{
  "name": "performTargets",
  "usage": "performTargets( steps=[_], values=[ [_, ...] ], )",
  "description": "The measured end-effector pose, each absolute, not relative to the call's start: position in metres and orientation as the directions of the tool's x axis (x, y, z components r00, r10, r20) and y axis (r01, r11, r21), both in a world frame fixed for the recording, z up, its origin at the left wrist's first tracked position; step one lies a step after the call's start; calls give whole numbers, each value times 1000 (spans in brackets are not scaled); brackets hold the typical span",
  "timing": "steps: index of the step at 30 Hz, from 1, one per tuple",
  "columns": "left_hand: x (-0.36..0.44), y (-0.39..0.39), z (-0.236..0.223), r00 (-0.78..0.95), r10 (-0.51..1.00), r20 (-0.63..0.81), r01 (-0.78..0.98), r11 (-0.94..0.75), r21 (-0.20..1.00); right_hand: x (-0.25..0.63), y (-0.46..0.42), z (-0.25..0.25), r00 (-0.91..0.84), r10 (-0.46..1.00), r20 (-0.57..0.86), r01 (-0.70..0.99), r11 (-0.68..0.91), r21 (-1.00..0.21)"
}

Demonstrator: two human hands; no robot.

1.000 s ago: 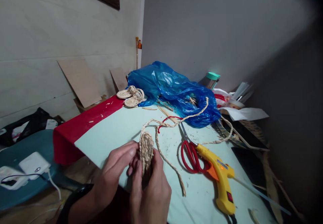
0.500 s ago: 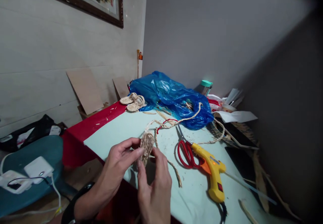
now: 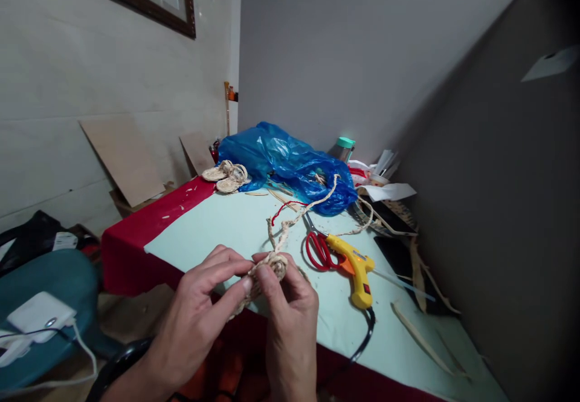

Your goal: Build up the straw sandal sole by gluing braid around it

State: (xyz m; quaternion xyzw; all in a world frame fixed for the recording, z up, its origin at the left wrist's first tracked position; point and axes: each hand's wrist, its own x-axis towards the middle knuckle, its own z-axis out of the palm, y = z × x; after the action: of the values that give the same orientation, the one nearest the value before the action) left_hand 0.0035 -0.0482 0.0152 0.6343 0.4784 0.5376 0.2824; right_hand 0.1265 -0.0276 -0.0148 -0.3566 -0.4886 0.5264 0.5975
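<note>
Just over the table's front edge, a coiled braided straw piece [image 3: 274, 262] is pinched between both hands. My left hand [image 3: 199, 308] grips its left side with thumb and fingertips. My right hand [image 3: 290, 311] has its thumb on the near face, fingers behind. From the coil a straw braid [image 3: 312, 207] runs across the table to a blue plastic bag [image 3: 281, 154]. A thin red cord [image 3: 283, 208] lies beside the braid. My fingers hide part of the coil.
Red-handled scissors [image 3: 321, 252] and a yellow glue gun [image 3: 361, 272] with a glue stick lie right of my hands. Straw sandals [image 3: 228, 177] rest at the back left. A green-lidded jar [image 3: 343, 147] stands behind the bag. A grey panel [image 3: 326, 63] rises behind the table [image 3: 194, 233].
The coil is now turned, showing its rolled end, and lies lower over the table edge. Both hands have shifted their grip on it. The view has swung to the right.
</note>
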Motion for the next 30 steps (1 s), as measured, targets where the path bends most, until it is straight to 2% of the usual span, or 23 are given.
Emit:
performTargets(
  steps=[4, 8, 11, 15, 17, 23, 30],
  values=[
    [7, -53, 13, -57, 858, 511, 346, -463, 816, 124, -35, -11, 25, 975, 219, -274, 217, -937],
    [10, -54, 10, -53, 734, 677, 458, -584, 670, 121, -38, -8, 57, 972, 227, -284, 234, -930],
    [10, -53, 10, -1, 681, 732, 508, -630, 587, 124, -37, -9, 17, 974, 227, -312, 221, -924],
    [8, -49, 10, 74, 667, 742, 557, -645, 524, 137, -34, -9, -135, 979, 155, -391, 91, -916],
    [8, -45, 8, 83, 659, 747, 581, -641, 501, 145, -32, -9, -158, 979, 129, -430, 50, -901],
    [17, -21, 3, 122, 598, 792, 569, -696, 438, 160, -13, -3, -70, 994, 89, -395, 55, -917],
    [17, -1, -2, 163, 704, 691, 577, -636, 512, 149, 11, -3, 115, 992, 49, -345, 86, -935]
  ],
)
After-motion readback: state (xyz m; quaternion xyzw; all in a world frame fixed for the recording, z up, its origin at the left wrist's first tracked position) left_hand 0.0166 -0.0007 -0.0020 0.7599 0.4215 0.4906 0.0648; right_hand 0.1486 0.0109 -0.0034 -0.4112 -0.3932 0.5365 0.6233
